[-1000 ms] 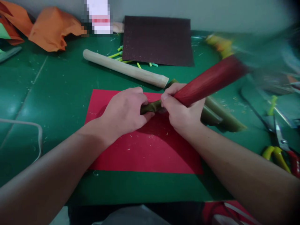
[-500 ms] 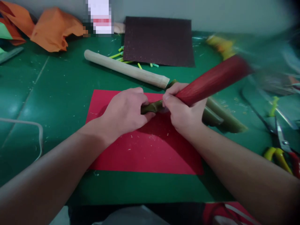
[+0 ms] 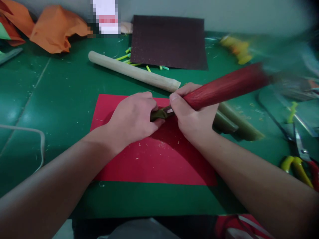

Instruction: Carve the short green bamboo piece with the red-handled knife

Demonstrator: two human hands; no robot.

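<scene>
My left hand (image 3: 136,111) is wrapped round a short dark green bamboo piece (image 3: 160,114), holding it over a red sheet (image 3: 154,162). A small pale patch shows on the bamboo just left of my right thumb. My right hand (image 3: 195,113) is closed round a tool with a thick red handle (image 3: 224,86), which slants up to the right. Its working end is hidden by my fingers, and the far end is smeared. Beside my right wrist lie green bamboo pieces (image 3: 239,124).
A pale peeled bamboo stick (image 3: 134,73) lies beyond my hands, before a dark brown sheet (image 3: 169,43). Scissors (image 3: 300,154) with yellow and red handles are at right. Orange paper (image 3: 58,30) sits back left; a white cord (image 3: 41,139) is at left.
My right hand and the red-handled tool have shifted slightly left. The pale patch on the bamboo now shows more clearly. My left hand stays nearly in place.
</scene>
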